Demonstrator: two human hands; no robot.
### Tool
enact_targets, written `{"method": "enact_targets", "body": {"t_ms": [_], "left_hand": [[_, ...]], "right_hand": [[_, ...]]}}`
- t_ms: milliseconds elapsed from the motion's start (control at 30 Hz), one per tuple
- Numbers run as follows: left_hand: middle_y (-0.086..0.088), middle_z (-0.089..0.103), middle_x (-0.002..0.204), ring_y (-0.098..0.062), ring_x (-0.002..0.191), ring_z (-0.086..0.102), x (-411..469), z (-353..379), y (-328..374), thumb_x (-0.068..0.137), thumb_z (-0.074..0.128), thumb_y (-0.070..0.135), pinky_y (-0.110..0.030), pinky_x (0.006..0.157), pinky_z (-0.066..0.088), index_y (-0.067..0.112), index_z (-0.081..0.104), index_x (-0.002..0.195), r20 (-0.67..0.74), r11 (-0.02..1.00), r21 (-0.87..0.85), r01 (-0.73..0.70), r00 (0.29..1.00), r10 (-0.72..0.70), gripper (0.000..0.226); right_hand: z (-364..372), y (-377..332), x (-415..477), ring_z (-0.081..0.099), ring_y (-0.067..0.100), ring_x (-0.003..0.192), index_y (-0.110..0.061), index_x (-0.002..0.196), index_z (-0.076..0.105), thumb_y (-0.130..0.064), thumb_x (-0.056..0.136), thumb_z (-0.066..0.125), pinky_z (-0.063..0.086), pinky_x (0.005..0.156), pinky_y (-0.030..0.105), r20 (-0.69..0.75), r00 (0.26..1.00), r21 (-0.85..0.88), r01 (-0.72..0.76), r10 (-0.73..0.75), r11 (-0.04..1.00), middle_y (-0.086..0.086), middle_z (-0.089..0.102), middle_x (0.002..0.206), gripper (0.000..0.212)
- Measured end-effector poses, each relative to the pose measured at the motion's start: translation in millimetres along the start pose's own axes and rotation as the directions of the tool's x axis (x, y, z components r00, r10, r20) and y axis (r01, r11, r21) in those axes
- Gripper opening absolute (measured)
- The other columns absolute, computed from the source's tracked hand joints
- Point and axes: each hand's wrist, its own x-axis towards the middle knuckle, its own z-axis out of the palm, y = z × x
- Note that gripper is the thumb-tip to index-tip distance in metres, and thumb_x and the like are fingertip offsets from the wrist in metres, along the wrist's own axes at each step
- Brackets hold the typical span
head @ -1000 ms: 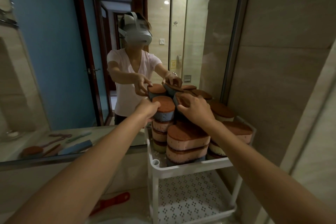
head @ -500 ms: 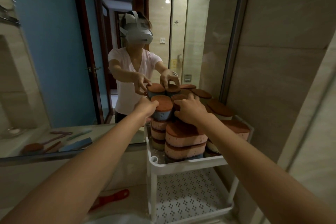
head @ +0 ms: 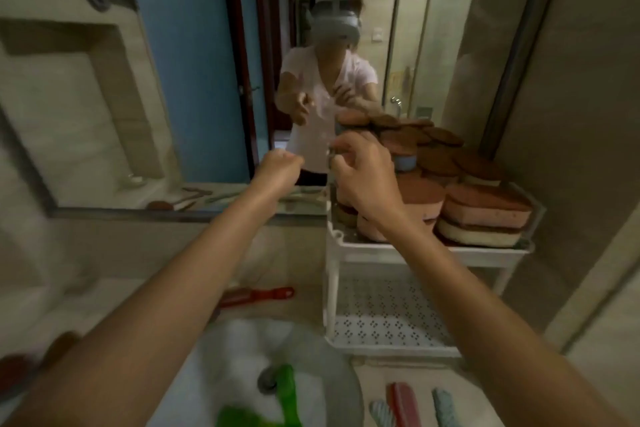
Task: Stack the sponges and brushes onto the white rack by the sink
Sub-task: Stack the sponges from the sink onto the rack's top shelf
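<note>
Both arms reach out over the sink (head: 239, 340) toward the mirror (head: 194, 80). L hand (head: 280, 163) is clenched in a loose fist w/ nothing seen in it, in the air above the back edge of the surface, just left of the white rack (head: 429, 256). R hand (head: 363, 173) hangs at the rack's back-left corner, fingers curled, thumb and forefinger close together. The pic is blurred, so can't tell if it pinches anything.

The sponges (head: 485, 211) fill the rack's top tier, piled 2 or more high, brown scrub sides up, pink and cream foam below. A blue one (head: 405, 161) sits high in the pile near the R hand's knuckles. The R forearm crosses in front of the left stacks and hides part of them. The lower tier (head: 388, 315) is a perforated shelf.

Brushes are off the rack:
- a green brush (head: 287, 388) lies in the sink, over the drain
- a red brush (head: 256, 295) lies on the surface behind the sink, partly hidden by the L forearm
- 3 more lie at the front edge right of the sink: a striped brush (head: 382, 412), a 2nd red brush (head: 403, 402) and a teal brush (head: 445, 406)

Dark brown items (head: 20, 367) blur at the left edge, too smeared to name. The mirror doubles the sponges, the arms and the person in a headset.
</note>
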Motion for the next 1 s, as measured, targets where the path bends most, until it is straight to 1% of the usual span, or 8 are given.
{"method": "enact_targets", "body": {"t_ms": [300,433,600,667,767,833,900,1000], "left_hand": [[-0.012,0.057,0.073,-0.022,0.063,0.052,-112,-130,-206,0.091,0.047,0.009,-0.028,0.064,0.041,0.017,0.052,0.062,-0.188,0.923,-0.052,0.38,0.904,-0.383,0.03],[-0.013,0.059,0.076,-0.026,0.066,0.055,-143,-181,-273,0.092,0.047,0.004,-0.026,0.057,0.041,-0.004,0.063,0.103,-0.233,0.81,-0.157,0.564,0.776,-0.586,0.021],[-0.02,0.066,0.113,-0.035,0.108,0.062,-140,-257,-314,0.087,0.052,0.016,-0.032,0.079,0.053,-0.004,0.064,0.108,-0.363,0.802,-0.008,0.597,0.746,-0.559,0.031],[-0.015,0.067,0.105,-0.032,0.103,0.062,-125,-288,-327,0.085,0.052,0.02,-0.033,0.084,0.049,0.0,0.067,0.1,-0.374,0.778,0.127,0.616,0.756,-0.538,0.03],[-0.008,0.056,0.072,-0.025,0.086,0.056,-95,-331,-354,0.085,0.053,0.007,-0.029,0.059,0.037,0.006,0.059,0.067,-0.33,0.757,0.303,0.579,0.809,-0.486,0.019],[-0.012,0.063,0.093,-0.027,0.098,0.058,-75,-355,-376,0.083,0.058,0.003,-0.028,0.072,0.045,0.004,0.062,0.089,-0.311,0.76,0.34,0.555,0.828,-0.466,0.008],[-0.015,0.057,0.122,-0.031,0.114,0.055,-54,-370,-399,0.08,0.062,0.002,-0.035,0.093,0.045,0.001,0.053,0.12,-0.304,0.746,0.396,0.536,0.843,-0.444,0.041],[-0.014,0.051,0.132,-0.03,0.121,0.05,-29,-382,-421,0.074,0.067,0.004,-0.04,0.102,0.043,0.008,0.044,0.132,-0.24,0.68,0.557,0.477,0.876,-0.418,0.063]], "right_hand": [[168,-72,-141,0.063,0.028,0.093,0.0,0.098,0.068,0.0,0.083,0.052,0.043,0.08,0.027,0.506,0.863,0.319,-0.203,0.016,0.926,0.016,0.069,0.1,0.022],[239,-100,-193,0.06,0.028,0.1,-0.003,0.102,0.066,-0.005,0.086,0.05,0.036,0.075,0.025,0.687,0.726,0.229,-0.266,0.038,0.936,0.014,0.067,0.106,0.023],[317,-128,-221,0.06,0.026,0.106,-0.006,0.11,0.064,-0.009,0.088,0.05,0.043,0.084,0.026,0.801,0.594,0.115,-0.269,0.071,0.956,0.012,0.067,0.114,0.026],[347,-135,-221,0.059,0.026,0.108,-0.007,0.112,0.063,-0.01,0.088,0.051,0.043,0.085,0.026,0.816,0.571,0.068,-0.245,0.087,0.967,0.013,0.065,0.116,0.027],[394,-142,-214,0.057,0.03,0.108,-0.007,0.112,0.061,-0.012,0.086,0.052,0.043,0.082,0.027,0.809,0.575,0.002,-0.218,0.127,0.976,0.014,0.061,0.116,0.028],[423,-140,-209,0.056,0.032,0.108,-0.008,0.111,0.059,-0.015,0.082,0.054,0.047,0.085,0.032,0.778,0.599,-0.054,-0.238,0.19,0.97,0.013,0.058,0.114,0.03],[441,-135,-203,0.052,0.032,0.112,-0.01,0.117,0.053,-0.017,0.079,0.058,0.048,0.092,0.041,0.732,0.624,-0.119,-0.276,0.272,0.954,0.012,0.053,0.119,0.039],[453,-129,-195,0.04,0.032,0.126,-0.016,0.131,0.039,-0.027,0.08,0.065,0.041,0.102,0.044,0.73,0.568,-0.256,-0.286,0.379,0.923,0.012,0.042,0.133,0.059]]}}
